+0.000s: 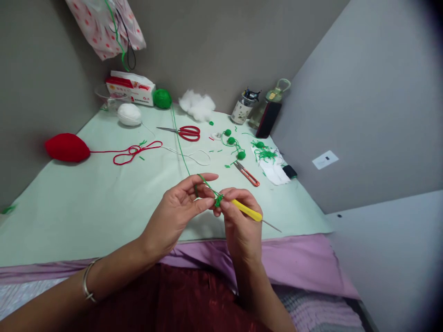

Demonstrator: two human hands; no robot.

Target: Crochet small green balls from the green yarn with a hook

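A small green crochet piece (218, 200) is pinched between the thumb and a finger of my left hand (180, 203). Green yarn (180, 154) runs over the raised left index finger and back across the table to a green yarn ball (162, 98). My right hand (244, 221) is closed around a crochet hook (247, 210) with a yellow handle. The hook's thin tip meets the green piece, and its other metal end sticks out to the right. Both hands are close together above the table's front edge.
Red-handled scissors (188, 133), orange thread snips (247, 174) and small green crocheted balls (231, 140) lie beyond my hands. A red yarn ball (68, 147) and a white one (129, 114) are at left. White stuffing (197, 106), a pen jar (242, 109) and a phone (269, 120) stand behind.
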